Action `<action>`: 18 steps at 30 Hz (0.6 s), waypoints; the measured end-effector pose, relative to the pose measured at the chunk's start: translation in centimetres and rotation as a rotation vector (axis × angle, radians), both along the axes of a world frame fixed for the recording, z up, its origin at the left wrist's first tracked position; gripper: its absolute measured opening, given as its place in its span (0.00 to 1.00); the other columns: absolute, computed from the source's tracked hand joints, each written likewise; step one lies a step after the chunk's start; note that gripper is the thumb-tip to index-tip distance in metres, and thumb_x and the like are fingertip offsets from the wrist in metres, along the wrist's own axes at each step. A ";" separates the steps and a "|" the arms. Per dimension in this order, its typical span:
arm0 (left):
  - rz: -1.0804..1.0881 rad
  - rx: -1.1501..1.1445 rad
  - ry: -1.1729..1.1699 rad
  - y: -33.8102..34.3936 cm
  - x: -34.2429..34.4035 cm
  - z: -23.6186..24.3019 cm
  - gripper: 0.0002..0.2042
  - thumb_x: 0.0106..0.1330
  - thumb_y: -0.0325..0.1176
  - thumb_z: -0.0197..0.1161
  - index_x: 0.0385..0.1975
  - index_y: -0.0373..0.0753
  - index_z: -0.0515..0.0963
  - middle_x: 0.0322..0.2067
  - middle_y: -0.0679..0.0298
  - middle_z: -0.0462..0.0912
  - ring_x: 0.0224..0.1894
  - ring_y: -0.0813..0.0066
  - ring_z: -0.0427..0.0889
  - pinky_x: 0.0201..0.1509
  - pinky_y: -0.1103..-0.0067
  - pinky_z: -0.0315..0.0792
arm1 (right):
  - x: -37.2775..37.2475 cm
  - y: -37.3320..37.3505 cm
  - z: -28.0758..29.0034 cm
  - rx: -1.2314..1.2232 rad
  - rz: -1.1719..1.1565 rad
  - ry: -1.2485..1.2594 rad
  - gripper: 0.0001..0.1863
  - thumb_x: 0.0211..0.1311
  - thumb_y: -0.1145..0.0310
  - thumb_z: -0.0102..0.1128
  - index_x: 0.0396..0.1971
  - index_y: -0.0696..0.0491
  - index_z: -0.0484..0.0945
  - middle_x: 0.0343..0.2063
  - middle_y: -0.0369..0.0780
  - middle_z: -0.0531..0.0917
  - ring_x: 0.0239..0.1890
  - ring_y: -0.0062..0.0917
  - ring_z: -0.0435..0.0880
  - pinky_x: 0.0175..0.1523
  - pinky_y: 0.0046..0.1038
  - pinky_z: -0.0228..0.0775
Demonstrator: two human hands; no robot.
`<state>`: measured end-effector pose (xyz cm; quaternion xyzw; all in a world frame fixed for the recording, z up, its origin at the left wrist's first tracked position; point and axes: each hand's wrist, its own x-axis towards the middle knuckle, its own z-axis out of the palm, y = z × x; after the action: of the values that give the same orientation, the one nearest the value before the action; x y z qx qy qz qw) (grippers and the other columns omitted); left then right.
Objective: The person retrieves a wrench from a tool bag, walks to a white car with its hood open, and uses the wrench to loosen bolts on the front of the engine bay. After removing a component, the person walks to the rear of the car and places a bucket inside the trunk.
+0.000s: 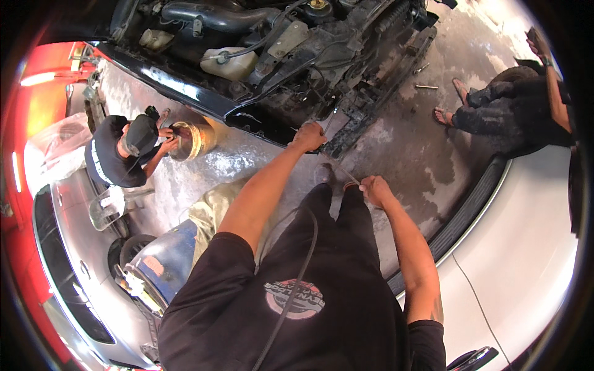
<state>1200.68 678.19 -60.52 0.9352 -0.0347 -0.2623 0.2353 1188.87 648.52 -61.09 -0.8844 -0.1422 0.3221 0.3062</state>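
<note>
My left hand (309, 137) is closed at the front corner of the black car's fender (260, 127), beside the exposed front frame (365, 102). What lies inside its fingers is hidden. Lower and to the right, my right hand (375, 190) is closed round the near end of a thin metal rod (341, 169). The rod slants up and left from that hand toward the frame's lower end, close to my left hand. Its exact kind is too small to tell.
A person (120, 151) crouches at left over a yellowish bucket (203, 139). Another person in dark clothes (513, 111) is at right. A blue drum (167, 263) with a cloth (213, 213) stands left of me; a silver car (513, 241) is at right. A metal piece (427, 87) lies on the floor.
</note>
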 end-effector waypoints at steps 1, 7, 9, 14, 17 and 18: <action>-0.007 -0.006 0.001 0.0 0.1 0.3 0.14 0.53 0.42 0.67 0.31 0.37 0.83 0.38 0.50 0.82 0.44 0.52 0.81 0.50 0.65 0.74 | -0.2 0.0 0.0 0.033 -0.078 -0.011 0.11 0.58 0.64 0.60 0.27 0.57 0.78 0.27 0.49 0.81 0.36 0.50 0.79 0.42 0.44 0.70; -0.012 -0.063 0.071 0.5 0.6 0.4 0.15 0.52 0.42 0.68 0.31 0.36 0.83 0.39 0.47 0.82 0.45 0.53 0.81 0.50 0.66 0.74 | 0.6 0.7 1.0 -0.104 -0.033 -0.097 0.14 0.57 0.63 0.63 0.35 0.59 0.80 0.24 0.48 0.82 0.31 0.41 0.83 0.41 0.37 0.75; -0.006 -0.060 0.068 0.5 0.5 0.2 0.16 0.51 0.42 0.68 0.32 0.36 0.83 0.39 0.47 0.82 0.45 0.52 0.80 0.50 0.66 0.73 | 2.2 1.8 2.8 0.114 -0.205 0.271 0.14 0.59 0.63 0.62 0.36 0.59 0.78 0.22 0.42 0.80 0.24 0.31 0.80 0.31 0.32 0.71; -0.007 -0.001 0.038 0.2 0.5 -0.2 0.16 0.51 0.42 0.67 0.33 0.35 0.83 0.40 0.46 0.81 0.45 0.50 0.80 0.52 0.65 0.73 | 3.4 7.9 1.2 0.477 -0.446 0.477 0.14 0.62 0.62 0.59 0.43 0.55 0.76 0.19 0.34 0.76 0.17 0.19 0.73 0.22 0.24 0.65; 0.035 0.009 0.011 0.3 0.0 -0.3 0.16 0.51 0.42 0.67 0.33 0.36 0.83 0.40 0.46 0.81 0.45 0.49 0.80 0.53 0.65 0.73 | 5.4 10.7 1.2 0.472 -0.364 0.460 0.15 0.64 0.62 0.56 0.46 0.52 0.76 0.19 0.37 0.76 0.19 0.23 0.76 0.24 0.28 0.67; 0.040 0.006 -0.001 0.2 -0.1 -0.4 0.16 0.51 0.42 0.67 0.33 0.36 0.83 0.40 0.46 0.81 0.45 0.49 0.79 0.53 0.65 0.73 | 5.5 11.7 -0.5 0.450 -0.302 0.316 0.14 0.65 0.61 0.55 0.46 0.51 0.76 0.19 0.38 0.77 0.20 0.24 0.77 0.25 0.29 0.68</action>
<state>1200.57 678.42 -60.87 0.9367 -0.0154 -0.2570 0.2374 1194.42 660.22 -61.57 -0.7446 -0.0275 0.3670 0.5569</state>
